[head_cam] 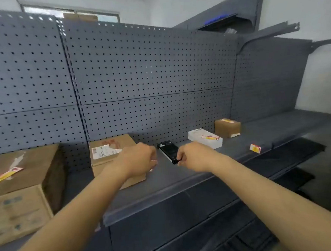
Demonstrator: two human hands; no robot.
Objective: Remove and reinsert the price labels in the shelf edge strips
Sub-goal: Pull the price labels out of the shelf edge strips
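Note:
My left hand (138,159) hovers over the grey shelf (164,176) with its fingers curled; a small pale sliver shows at the fingertips, and I cannot tell whether it is a label. My right hand (192,155) has its fingers closed at the near corner of a black box (167,149) lying on the shelf. A red, yellow and white price label (255,148) stands near the shelf's front edge to the right. Similar labels lie on the large carton (4,175) and on the white box (210,137). The shelf edge strip (166,200) runs below my forearms.
A taped cardboard box (111,148) sits behind my left hand, and the large carton (19,204) is at far left. The white box (197,135) and a small brown box (227,128) stand at the back right. Grey pegboard (147,77) backs the shelf; lower shelves lie beneath.

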